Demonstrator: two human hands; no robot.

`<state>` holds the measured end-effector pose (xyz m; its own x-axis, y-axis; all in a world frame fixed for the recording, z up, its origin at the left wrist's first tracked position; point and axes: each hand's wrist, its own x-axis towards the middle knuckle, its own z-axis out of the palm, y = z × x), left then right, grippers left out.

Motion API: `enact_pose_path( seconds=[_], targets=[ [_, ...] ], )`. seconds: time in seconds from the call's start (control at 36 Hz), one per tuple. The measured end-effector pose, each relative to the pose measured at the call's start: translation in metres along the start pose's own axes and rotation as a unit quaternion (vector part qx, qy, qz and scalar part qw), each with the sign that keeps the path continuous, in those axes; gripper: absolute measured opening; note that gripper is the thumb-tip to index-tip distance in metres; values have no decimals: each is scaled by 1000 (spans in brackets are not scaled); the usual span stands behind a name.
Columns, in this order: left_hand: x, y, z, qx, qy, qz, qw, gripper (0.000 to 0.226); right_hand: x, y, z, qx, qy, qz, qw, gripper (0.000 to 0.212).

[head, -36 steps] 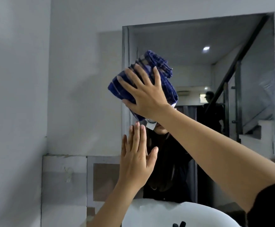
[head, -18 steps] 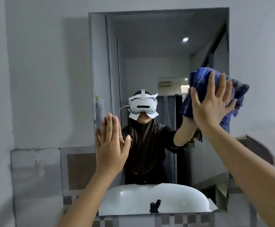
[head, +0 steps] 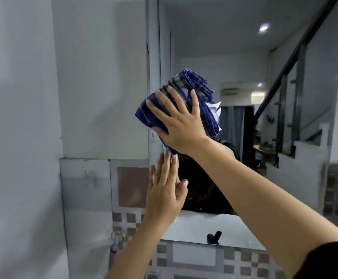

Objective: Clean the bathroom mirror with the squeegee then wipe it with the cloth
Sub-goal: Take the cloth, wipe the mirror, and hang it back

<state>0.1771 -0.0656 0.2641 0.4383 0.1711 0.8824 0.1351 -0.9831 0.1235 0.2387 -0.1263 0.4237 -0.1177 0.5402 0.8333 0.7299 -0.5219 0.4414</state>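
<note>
Both hands are up at the glass from where I'm watching. Left hand (head: 165, 190) is flat and open, fingers together and pointing up, palm on the lower left part of the mirror (head: 244, 57), holding nothing. Right hand (head: 181, 125) sits just above it, fingers spread wide, pressing the bunched-up blue checked cloth (head: 192, 93) against the glass near the mirror's left edge, so that one's clamped flat on the cloth rather than gripping around it. Cloth sticks out above and to the left of the fingers. Further back, checkered tiles (head: 232, 260) run under the mirror, and plain grey wall (head: 23, 97) fills the left side. Can't spot the squeegee anywhere in this view.
</note>
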Motion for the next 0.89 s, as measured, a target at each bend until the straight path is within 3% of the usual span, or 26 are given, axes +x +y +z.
enact_pose_path(
  seconds=[0.11, 0.19, 0.31, 0.42, 0.56, 0.64, 0.72, 0.89],
  targets=[
    [-1, 4, 2, 1, 10, -6, 1000, 73, -24, 54, -16, -60, -48, -125, 989, 56],
    [4, 4, -1, 1, 35, 8, 999, 69, -50, 104, -33, -102, -60, -108, 987, 59],
    [46, 1, -23, 6, 74, 2, 997, 65, -90, 162, -57, -93, -27, 42, 994, 62],
    [112, 1, -53, 56, 117, 22, 991, 62, -119, 185, -65, -38, 3, 231, 972, 64],
    [162, 10, -78, 78, 133, 44, 987, 58, -134, 138, -42, 52, 68, 445, 891, 63],
    [172, 12, -82, 76, 141, 52, 986, 59, -122, 90, -26, 101, 96, 524, 840, 65],
    [171, 9, -83, 77, 137, 66, 985, 60, -105, 41, -7, 110, 98, 510, 847, 66],
    [170, 4, -89, 40, 114, 78, 990, 63, -77, -36, 22, 73, 76, 349, 931, 63]
  ],
)
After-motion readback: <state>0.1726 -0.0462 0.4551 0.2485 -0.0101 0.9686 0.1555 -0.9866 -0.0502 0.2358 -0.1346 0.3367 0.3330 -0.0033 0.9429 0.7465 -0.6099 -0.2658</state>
